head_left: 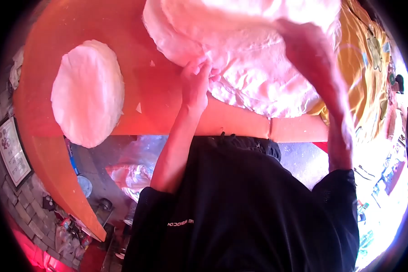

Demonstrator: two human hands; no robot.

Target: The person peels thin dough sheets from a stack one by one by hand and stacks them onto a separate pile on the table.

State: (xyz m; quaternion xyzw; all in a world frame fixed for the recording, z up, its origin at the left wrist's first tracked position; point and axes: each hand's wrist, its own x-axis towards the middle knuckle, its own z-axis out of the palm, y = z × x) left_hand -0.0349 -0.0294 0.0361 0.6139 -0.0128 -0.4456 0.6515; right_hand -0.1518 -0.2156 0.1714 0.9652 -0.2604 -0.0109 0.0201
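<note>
A large heap of soft white layered material (pixel 254 59), wadding-like in look, covers the far middle of the orange table. At its near left edge, my left hand (pixel 197 79) has its fingers closed in a pinch on that edge. My right forearm reaches across the heap from the right. The right hand (pixel 294 29) lies over the white layers; glare washes out its fingers, so their pose does not show. Apart from the heap, an oval white pad (pixel 88 93) of similar material lies flat on the left of the table.
The orange table (pixel 154 109) has a near edge just before my body and a curved part running down at left. Yellow patterned cloth (pixel 356 68) bunches at the right. A framed sheet (pixel 13 152) stands at far left. Clear plastic (pixel 133 174) lies below the table.
</note>
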